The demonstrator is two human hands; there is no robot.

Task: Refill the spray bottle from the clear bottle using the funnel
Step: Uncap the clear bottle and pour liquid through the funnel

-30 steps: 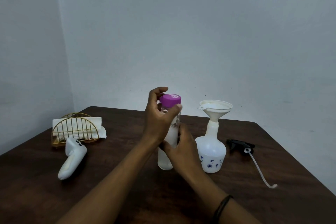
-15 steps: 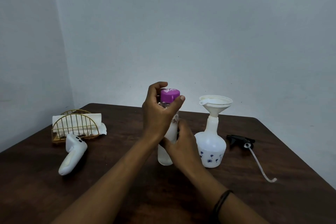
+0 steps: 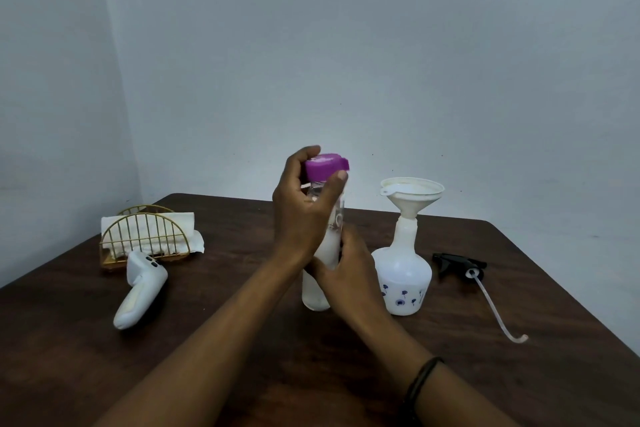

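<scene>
The clear bottle [image 3: 316,291] stands upright at the table's middle, its purple cap [image 3: 325,166] on top. My left hand [image 3: 301,208] wraps the cap and neck from the left. My right hand [image 3: 349,267] grips the bottle's lower body from the right. Just to the right stands the white spray bottle [image 3: 403,274] with small blue flowers, a cream funnel [image 3: 412,192] seated in its neck. Its black spray head [image 3: 459,263] with a thin clear tube lies on the table further right.
A gold wire napkin holder [image 3: 145,239] with white napkins sits at the back left. A white handheld controller [image 3: 140,288] lies in front of it. The dark wooden table [image 3: 485,374] ends at the right and back near pale walls.
My left hand has shifted its fingers around the purple cap, and the cap now sits slightly tilted. The bottle and my right hand stay in place; the view has moved a little.
</scene>
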